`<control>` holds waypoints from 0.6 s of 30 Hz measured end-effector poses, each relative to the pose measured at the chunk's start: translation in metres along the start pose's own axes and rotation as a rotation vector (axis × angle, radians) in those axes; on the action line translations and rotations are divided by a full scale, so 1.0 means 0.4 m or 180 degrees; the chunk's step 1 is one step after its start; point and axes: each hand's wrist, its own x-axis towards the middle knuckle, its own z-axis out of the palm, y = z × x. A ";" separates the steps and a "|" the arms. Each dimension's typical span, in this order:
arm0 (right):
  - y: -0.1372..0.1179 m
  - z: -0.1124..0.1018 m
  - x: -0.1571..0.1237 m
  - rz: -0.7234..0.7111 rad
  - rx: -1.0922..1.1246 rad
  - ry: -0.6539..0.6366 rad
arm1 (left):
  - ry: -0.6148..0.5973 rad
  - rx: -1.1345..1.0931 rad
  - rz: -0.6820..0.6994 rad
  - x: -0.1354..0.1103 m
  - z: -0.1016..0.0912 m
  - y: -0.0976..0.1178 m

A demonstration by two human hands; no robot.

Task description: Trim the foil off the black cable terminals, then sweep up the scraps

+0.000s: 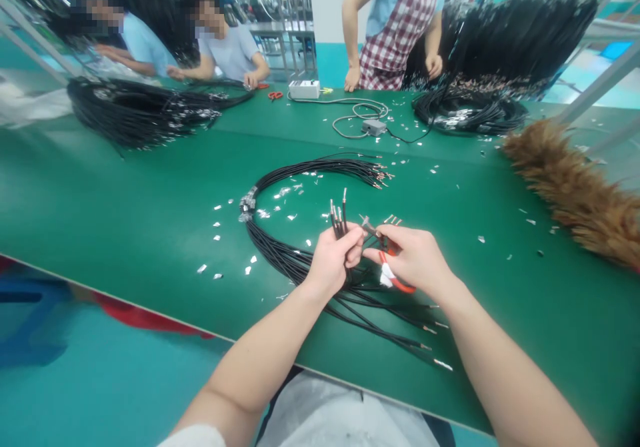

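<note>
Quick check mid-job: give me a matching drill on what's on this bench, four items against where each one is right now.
Things:
1. black wire ends
2. orange-handled pliers
3. feather duster
4. white box

Places:
A. at the far edge of the green table
B. gripped in the left hand, tips pointing up
C. lying along the right side of the table
D. held in the right hand

Pairs: 1-B, 2-D, 3-C, 4-A
</note>
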 end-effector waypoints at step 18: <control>0.016 0.001 0.010 0.0500 0.1511 0.0254 | 0.0155 -0.0076 0.0258 0.007 -0.004 -0.006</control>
